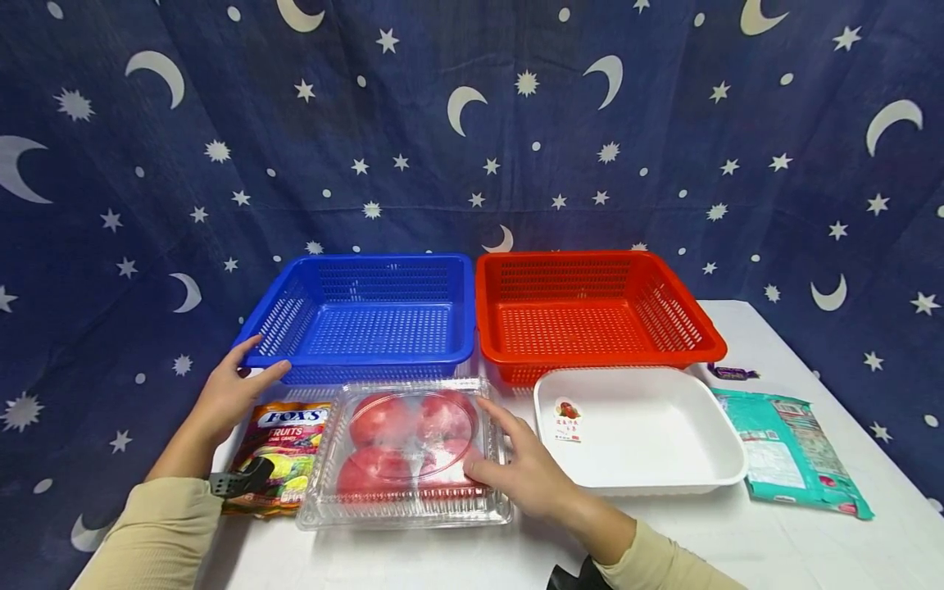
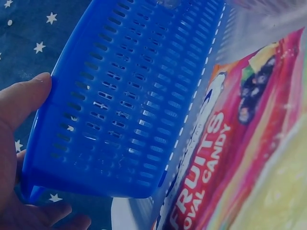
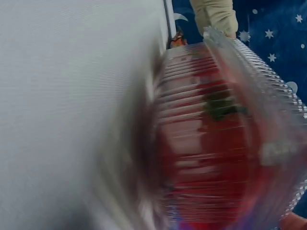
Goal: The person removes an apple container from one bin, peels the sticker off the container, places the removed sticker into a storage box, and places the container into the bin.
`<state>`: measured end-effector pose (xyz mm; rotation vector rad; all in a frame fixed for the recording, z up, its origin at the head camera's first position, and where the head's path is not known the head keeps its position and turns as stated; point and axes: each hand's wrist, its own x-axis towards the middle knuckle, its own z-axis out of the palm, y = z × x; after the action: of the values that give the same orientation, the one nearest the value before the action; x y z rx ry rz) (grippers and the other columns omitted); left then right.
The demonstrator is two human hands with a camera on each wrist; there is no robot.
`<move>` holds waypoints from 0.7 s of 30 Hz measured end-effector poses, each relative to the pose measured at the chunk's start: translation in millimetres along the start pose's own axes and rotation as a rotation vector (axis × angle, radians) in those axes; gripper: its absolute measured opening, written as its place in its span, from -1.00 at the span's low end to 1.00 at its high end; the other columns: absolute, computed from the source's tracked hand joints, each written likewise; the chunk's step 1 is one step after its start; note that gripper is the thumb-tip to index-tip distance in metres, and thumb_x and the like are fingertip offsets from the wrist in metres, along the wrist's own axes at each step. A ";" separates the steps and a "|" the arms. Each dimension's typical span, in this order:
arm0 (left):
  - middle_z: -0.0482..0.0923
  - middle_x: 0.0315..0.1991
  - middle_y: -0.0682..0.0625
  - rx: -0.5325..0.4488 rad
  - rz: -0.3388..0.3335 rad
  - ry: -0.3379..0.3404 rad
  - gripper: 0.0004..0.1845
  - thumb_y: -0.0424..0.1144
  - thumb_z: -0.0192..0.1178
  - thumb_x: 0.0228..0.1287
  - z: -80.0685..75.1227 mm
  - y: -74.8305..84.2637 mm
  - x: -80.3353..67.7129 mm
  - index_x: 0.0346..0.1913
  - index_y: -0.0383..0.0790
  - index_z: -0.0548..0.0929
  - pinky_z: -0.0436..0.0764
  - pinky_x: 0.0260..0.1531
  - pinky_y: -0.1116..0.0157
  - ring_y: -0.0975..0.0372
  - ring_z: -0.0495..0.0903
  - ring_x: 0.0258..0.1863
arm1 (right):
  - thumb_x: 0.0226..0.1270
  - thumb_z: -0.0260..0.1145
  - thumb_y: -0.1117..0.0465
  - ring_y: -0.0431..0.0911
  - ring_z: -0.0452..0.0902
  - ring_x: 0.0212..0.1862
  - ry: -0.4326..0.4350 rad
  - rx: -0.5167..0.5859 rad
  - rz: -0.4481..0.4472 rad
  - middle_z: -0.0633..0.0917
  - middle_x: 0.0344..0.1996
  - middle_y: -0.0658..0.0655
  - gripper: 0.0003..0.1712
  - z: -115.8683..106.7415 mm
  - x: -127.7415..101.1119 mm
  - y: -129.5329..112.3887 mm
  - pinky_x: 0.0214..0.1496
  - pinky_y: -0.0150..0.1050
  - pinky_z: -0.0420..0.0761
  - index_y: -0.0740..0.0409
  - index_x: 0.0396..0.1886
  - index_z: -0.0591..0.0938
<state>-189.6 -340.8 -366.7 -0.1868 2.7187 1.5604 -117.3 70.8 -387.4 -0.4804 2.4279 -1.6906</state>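
At the left front corner of the blue basket (image 1: 369, 359) is my left hand (image 1: 224, 397), its thumb against the rim in the left wrist view and its other fingers loosely spread past the corner. My right hand (image 1: 527, 471) rests on the right side of a clear plastic box (image 1: 324, 492), index finger and thumb extended over the lid. Inside the box are several large red fruits (image 1: 379, 475) that look like tomatoes; a green patch shows among them in the right wrist view, which is blurred. A bag of fruit candy (image 1: 283, 447) lies between my left forearm and the box.
Beside the blue basket stands a red basket (image 1: 597, 358). A white tray (image 1: 642, 442) with a small fruit label sits in front of it. Farther right lie a teal packet (image 1: 796, 451) and a small purple-wrapped sweet (image 1: 730, 373). A starry dark blue cloth (image 1: 531, 164) hangs behind the table.
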 end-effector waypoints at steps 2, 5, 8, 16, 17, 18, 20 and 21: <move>-0.21 0.49 -0.57 0.000 0.004 -0.003 0.00 0.06 0.17 0.45 0.3 -0.3 -0.1 0.60 -0.27 -0.25 0.13 0.27 -0.36 -0.44 -0.09 0.44 | 0.15 0.44 0.05 0.23 0.18 0.41 0.001 -0.008 -0.038 0.30 0.40 0.30 -0.08 1.1 -1.1 1.3 0.33 0.41 0.17 0.01 0.52 0.32; -0.23 0.50 -0.56 -0.002 0.014 0.000 0.00 0.04 0.18 0.45 0.8 -0.7 -0.5 0.60 -0.28 -0.24 0.11 0.28 -0.36 -0.44 -0.14 0.44 | 0.17 0.42 0.08 0.21 0.14 0.42 -0.031 0.002 -0.112 0.27 0.40 0.30 -0.05 1.4 -1.4 4.0 0.34 0.41 0.13 0.05 0.55 0.26; -0.23 0.50 -0.56 -0.003 0.023 0.006 0.00 0.03 0.19 0.44 1.2 -1.3 -0.6 0.60 -0.28 -0.23 0.10 0.29 -0.35 -0.44 -0.15 0.44 | 0.24 0.39 0.03 0.27 0.04 0.47 -0.092 0.010 -0.172 0.15 0.46 0.32 -0.02 0.3 -0.9 6.5 0.31 0.48 0.11 0.04 0.59 0.16; -0.24 0.50 -0.56 0.025 0.021 -0.012 0.01 0.05 0.18 0.45 0.5 -1.2 -1.4 0.60 -0.28 -0.25 0.10 0.26 -0.39 -0.47 -0.15 0.43 | 0.25 0.40 -0.10 0.16 -0.40 0.57 -0.196 0.047 -0.144 -0.24 0.60 0.18 0.14 5.3 -1.2 7.0 0.40 0.43 -0.18 -0.10 0.65 -0.07; -0.24 0.50 -0.57 0.026 0.021 -0.013 0.01 0.05 0.18 0.45 0.5 -1.0 -1.6 0.60 -0.28 -0.25 0.10 0.26 -0.39 -0.48 -0.15 0.42 | 0.26 0.40 -0.09 0.17 -0.41 0.57 -0.197 0.060 -0.147 -0.26 0.60 0.20 0.14 6.2 -1.0 7.1 0.41 0.42 -0.19 -0.09 0.65 -0.07; -0.24 0.49 -0.57 0.025 0.022 -0.014 0.00 0.05 0.17 0.45 0.5 -0.9 -1.7 0.60 -0.28 -0.25 0.11 0.26 -0.39 -0.48 -0.14 0.42 | 0.27 0.39 -0.09 0.17 -0.41 0.57 -0.196 0.070 -0.146 -0.26 0.60 0.21 0.13 7.0 -0.9 7.4 0.41 0.41 -0.19 -0.09 0.65 -0.07; -0.21 0.49 -0.57 0.022 0.023 -0.012 0.01 0.04 0.18 0.44 1.0 -0.7 -1.9 0.60 -0.28 -0.25 0.12 0.26 -0.39 -0.47 -0.12 0.42 | 0.29 0.37 -0.08 0.17 -0.41 0.57 -0.190 0.091 -0.145 -0.25 0.60 0.23 0.10 8.5 -0.4 7.9 0.43 0.40 -0.19 -0.08 0.65 -0.06; -0.20 0.49 -0.58 0.020 0.024 -0.011 0.01 0.04 0.19 0.44 1.1 -0.8 -1.9 0.60 -0.28 -0.25 0.12 0.26 -0.38 -0.47 -0.11 0.42 | 0.29 0.36 -0.07 0.17 -0.40 0.57 -0.184 0.109 -0.143 -0.24 0.59 0.25 0.09 9.4 0.0 8.5 0.43 0.38 -0.19 -0.07 0.65 -0.05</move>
<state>-187.7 -340.0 -367.9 -0.1447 2.7373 1.5346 -116.0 65.1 -398.6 -0.7732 2.2073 -1.7363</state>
